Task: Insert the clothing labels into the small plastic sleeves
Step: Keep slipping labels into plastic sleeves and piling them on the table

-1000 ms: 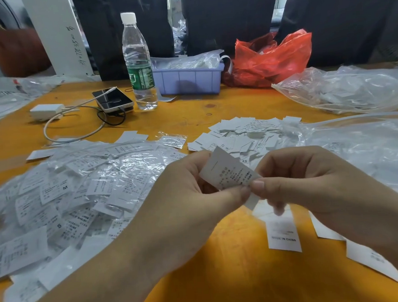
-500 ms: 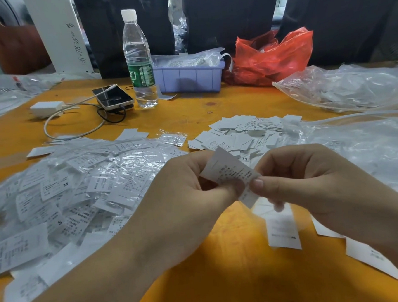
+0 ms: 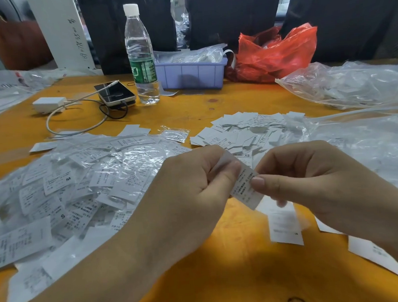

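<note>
The label (image 3: 245, 187) has tipped down and now sits lower between both hands. Left hand (image 3: 191, 189) pinches its top end, right hand (image 3: 313, 178) its edge, above the orange counter (image 3: 225, 267). Sleeved labels (image 3: 66, 183) are heaped left, loose labels (image 3: 243, 131) just behind.

Orange table (image 3: 190, 113) bears sleeved labels (image 3: 73, 183), loose labels (image 3: 243, 131), bottle (image 3: 141, 58), phone (image 3: 115, 94).
</note>
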Available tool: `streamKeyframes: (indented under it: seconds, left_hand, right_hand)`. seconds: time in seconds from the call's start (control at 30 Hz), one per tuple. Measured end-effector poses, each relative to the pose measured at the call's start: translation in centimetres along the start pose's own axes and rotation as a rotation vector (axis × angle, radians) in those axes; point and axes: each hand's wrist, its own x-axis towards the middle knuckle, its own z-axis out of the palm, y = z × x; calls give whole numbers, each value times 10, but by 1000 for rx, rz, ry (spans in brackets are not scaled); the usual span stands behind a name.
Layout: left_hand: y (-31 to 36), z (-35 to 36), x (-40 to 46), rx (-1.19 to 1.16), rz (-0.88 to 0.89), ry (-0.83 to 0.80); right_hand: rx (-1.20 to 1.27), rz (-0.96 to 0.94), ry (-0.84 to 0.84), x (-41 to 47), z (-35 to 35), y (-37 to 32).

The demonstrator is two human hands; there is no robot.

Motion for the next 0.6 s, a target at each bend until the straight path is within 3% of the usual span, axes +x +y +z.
streamKeyframes:
  seconds: [0.27,0.6]
  left_hand:
    - [-2,-7,5,58,-7,-28]
    - [-4,1,2,-33,-7,-57]
  right_hand:
    - [-96,4,26,-1,1,-3]
    - [21,-16,4,1,0,0]
